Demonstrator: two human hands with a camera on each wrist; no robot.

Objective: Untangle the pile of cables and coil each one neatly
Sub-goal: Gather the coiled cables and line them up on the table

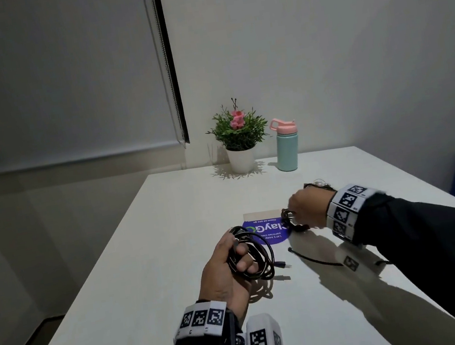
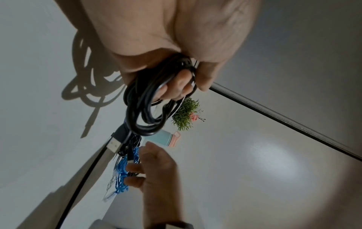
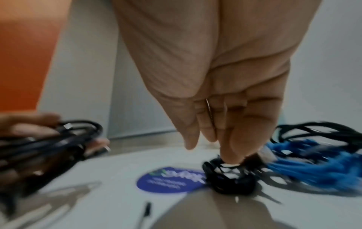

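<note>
Nearest, the left hand [image 1: 229, 269] grips a black coil [image 1: 255, 255] with fingers curled round it, held above the worktop [image 1: 124, 320], its USB plug [image 2: 114, 144] dangling. Farther on, a loose black cable [image 1: 313, 258] lies flat. Beyond it the right hand [image 1: 309, 207] pinches a small black tangle [image 3: 227, 178] beside the purple sticker [image 1: 267, 232], with a blue cable [image 3: 317, 162] just behind. A plant [image 1: 238, 135] and bottle [image 1: 285, 146] stand at the back.

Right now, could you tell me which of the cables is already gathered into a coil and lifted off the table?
The black USB cable, looped and gripped in the left hand. The blue cable lies bunched on the table.
</note>
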